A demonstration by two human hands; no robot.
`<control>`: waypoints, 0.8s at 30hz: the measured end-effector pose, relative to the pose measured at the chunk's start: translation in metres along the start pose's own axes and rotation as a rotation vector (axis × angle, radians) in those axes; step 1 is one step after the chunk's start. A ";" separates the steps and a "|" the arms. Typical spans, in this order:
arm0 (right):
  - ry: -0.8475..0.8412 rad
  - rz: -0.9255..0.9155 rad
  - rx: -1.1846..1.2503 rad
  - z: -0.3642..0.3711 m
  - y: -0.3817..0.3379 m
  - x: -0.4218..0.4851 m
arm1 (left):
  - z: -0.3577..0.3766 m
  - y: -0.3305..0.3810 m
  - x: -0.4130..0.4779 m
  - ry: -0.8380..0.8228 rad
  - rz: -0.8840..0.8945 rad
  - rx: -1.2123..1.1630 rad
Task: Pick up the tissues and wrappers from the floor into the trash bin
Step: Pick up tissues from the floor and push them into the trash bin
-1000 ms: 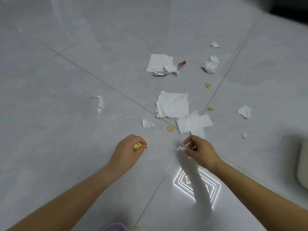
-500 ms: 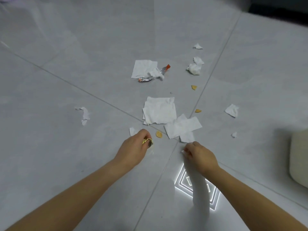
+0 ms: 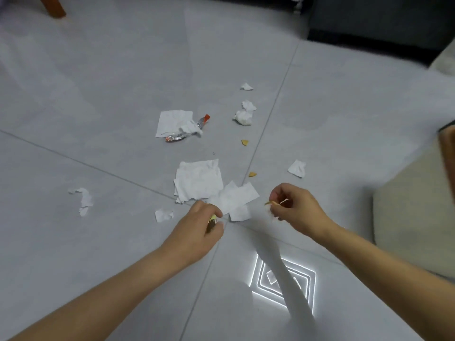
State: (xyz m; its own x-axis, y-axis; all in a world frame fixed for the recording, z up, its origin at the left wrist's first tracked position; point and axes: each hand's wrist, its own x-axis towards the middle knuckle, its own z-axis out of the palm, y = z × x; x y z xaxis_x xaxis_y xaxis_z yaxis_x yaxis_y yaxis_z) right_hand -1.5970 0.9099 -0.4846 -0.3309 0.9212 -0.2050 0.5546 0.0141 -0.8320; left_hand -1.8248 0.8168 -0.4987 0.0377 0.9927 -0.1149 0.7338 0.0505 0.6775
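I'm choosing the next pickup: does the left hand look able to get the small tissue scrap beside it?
Probably yes: the small tissue scrap lies close beside the left hand with nothing between them, though that hand holds a yellow wrapper.

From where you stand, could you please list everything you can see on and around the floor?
floor: one, grey tiles, throughout.
flat tissues: about four, white, mostly centre, one further back.
crumpled tissue bits: about six, white, scattered around.
foil wrapper: one, silver and orange, against the rear tissue.
crumbs: two, orange, beside the tile joint.
light reflection: one, white, near floor.
cream object: one, right edge, unidentifiable.
wooden leg: one, brown, top left.
dark furniture: one, black, top right.
left hand: fingers grip a yellow wrapper.
right hand: fingers pinch a yellowish scrap.
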 end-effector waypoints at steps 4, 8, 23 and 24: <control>0.040 -0.112 0.124 -0.069 -0.026 -0.023 | -0.005 0.065 0.024 -0.058 0.148 -0.033; 0.123 -0.205 0.211 -0.141 -0.031 -0.056 | 0.000 0.159 0.063 -0.087 0.317 -0.136; 0.658 -0.023 -0.223 -0.320 0.059 -0.166 | 0.128 0.402 0.109 -0.151 0.613 -0.268; 0.652 0.001 -0.276 -0.321 0.063 -0.166 | 0.135 0.405 0.109 -0.133 0.618 -0.254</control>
State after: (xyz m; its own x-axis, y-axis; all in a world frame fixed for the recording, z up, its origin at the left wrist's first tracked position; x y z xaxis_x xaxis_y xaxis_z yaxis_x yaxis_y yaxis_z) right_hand -1.2623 0.8826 -0.3370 0.1472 0.9651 0.2166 0.7566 0.0312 -0.6531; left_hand -1.4322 0.9310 -0.3351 0.4940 0.8263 0.2706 0.3691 -0.4811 0.7952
